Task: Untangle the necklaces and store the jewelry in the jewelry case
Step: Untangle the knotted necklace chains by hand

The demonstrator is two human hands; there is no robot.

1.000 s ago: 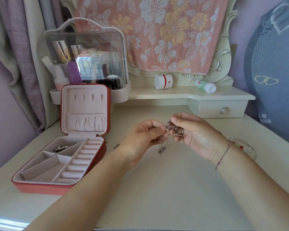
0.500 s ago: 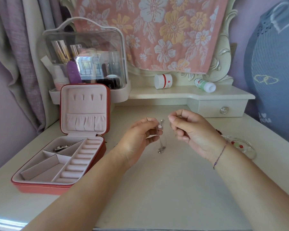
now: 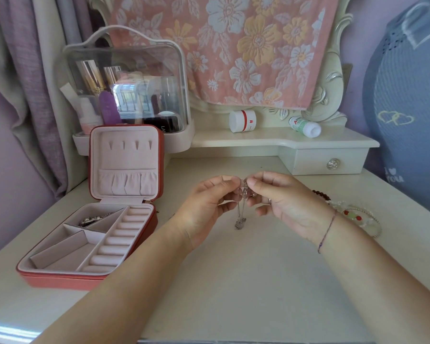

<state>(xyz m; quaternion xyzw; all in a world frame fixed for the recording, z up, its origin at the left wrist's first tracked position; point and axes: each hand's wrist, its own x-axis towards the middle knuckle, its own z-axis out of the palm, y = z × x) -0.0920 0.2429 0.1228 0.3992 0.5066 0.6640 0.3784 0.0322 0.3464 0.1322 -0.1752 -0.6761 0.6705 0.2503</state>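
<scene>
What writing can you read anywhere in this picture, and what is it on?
"I YOU", with a heart between, on the blue cushion.
"LA", rest cut off, on the dark box.
Label on the green bottle, logo on the white jar: too blurred to read.

Left hand (image 3: 204, 207) and right hand (image 3: 281, 202) pinching a dangling silver necklace (image 3: 241, 214) above the table (image 3: 233, 281), beside open jewelry case (image 3: 60, 276).

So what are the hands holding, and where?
The left hand and right hand pinch a thin silver chain necklace at its beaded top; its lower end dangles.
</scene>
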